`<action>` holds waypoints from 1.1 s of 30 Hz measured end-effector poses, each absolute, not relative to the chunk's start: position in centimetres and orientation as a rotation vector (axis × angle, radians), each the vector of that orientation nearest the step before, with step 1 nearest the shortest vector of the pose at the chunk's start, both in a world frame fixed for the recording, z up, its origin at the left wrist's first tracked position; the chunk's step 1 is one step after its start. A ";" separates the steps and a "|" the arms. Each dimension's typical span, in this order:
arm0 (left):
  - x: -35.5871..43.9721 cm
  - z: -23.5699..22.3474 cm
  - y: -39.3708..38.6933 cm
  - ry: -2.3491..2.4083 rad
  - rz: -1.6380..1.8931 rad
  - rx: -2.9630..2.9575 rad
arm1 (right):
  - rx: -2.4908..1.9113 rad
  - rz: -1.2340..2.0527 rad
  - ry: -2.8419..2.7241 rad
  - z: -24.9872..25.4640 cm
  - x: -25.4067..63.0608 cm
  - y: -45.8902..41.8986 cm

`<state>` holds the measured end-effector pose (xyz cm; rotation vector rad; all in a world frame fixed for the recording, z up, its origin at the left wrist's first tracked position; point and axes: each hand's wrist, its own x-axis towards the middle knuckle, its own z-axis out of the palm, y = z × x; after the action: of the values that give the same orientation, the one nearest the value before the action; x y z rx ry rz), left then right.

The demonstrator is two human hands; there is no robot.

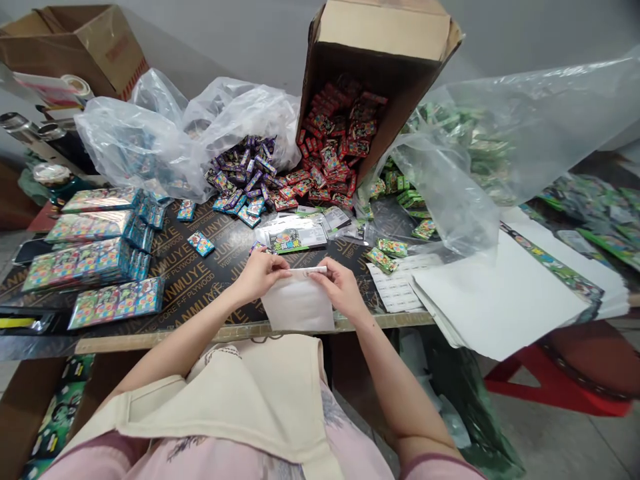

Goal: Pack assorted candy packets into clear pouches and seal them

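Close to the table's front edge, a whitish, thin bag or sheet hangs from my fingers, its top edge a narrow white strip with small dark marks. My left hand pinches the left end of that strip, and my right hand pinches the right end. Whether it is a bag or a single sheet I cannot tell. Just beyond it lies a clear packet with a printed card. Part of a small purple box shows behind my left fingers.
Stacks of blue packs stand left. Purple boxes spill from a clear bag; red boxes fill a tipped carton. Green boxes lie right, near a label sheet and white sheets.
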<state>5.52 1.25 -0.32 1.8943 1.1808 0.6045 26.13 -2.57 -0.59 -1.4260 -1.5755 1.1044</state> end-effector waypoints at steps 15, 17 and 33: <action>5.2 -3.2 1.4 1.236 0.689 1.556 | -1.473 1.145 -1.448 -2.6 28.2 -1.5; 5.5 -3.9 1.7 1.168 0.685 1.461 | -1.486 1.155 -1.518 -2.8 28.6 -1.1; 15.7 -12.2 3.4 1.326 0.477 1.109 | -2.242 0.059 -1.656 -8.9 40.8 -1.0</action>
<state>15.71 3.42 -12.23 1.1089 1.3260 0.4770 40.79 -1.04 -8.87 -2.2417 -1.6560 0.0585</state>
